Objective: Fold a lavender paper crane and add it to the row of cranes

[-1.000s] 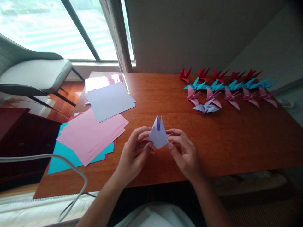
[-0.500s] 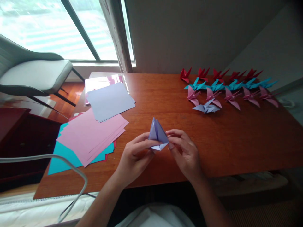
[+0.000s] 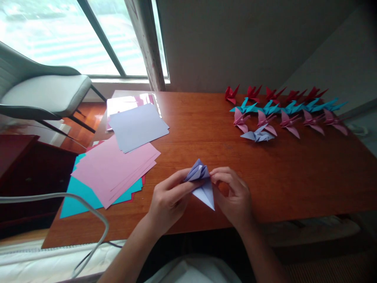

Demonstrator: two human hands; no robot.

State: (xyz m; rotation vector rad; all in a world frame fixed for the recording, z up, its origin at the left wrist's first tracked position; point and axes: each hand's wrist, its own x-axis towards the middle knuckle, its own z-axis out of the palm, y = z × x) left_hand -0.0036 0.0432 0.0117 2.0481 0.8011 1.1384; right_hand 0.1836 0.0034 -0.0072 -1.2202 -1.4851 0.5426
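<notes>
A partly folded lavender origami paper [image 3: 206, 193] is held above the front of the table, one long point directed down toward me and a shorter folded tip up. My left hand [image 3: 171, 194] grips its left side, fingers across the front and the thumb mostly hidden. At its right edge, my right hand [image 3: 235, 196] has thumb and fingers pinched together; the exact contact is small and partly hidden. Beyond the hands to the right stands a finished lavender paper crane [image 3: 259, 136].
Behind that crane are rows of pink cranes [image 3: 290, 122], blue cranes [image 3: 269, 107] and red cranes [image 3: 273, 94]. On the left lie lavender sheets [image 3: 138, 127], pink sheets [image 3: 118, 169] and blue sheets [image 3: 79, 196]. A grey cable-like tube [image 3: 98, 214] curves over the table's left corner.
The lavender paper has gone from pointing upright to having a long flap pointing down toward me. Both hands have kept hold near the same spot, the right one shifting slightly.
</notes>
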